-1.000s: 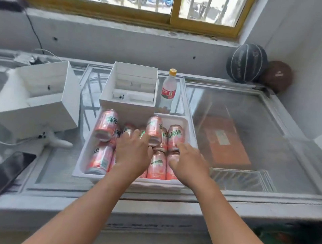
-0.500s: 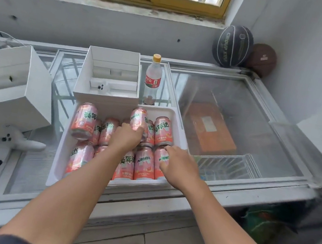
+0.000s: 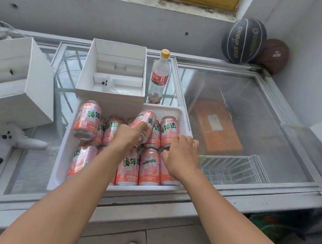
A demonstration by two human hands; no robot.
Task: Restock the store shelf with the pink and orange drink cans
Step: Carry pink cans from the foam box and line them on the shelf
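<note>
A person's left hand point(image 3: 127, 137) closes on a tilted Mirinda can point(image 3: 145, 123) near the white tray's point(image 3: 186, 117) far edge; the right hand point(image 3: 181, 156) rests open on neighbouring cans. Lifting straight up should avoid toppling them.

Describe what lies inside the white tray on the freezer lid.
The white tray holds pink Mirinda cans, some stacked on others. The left hand grips one tilted can; the right hand covers more. The arms hide the tray's floor.
</note>
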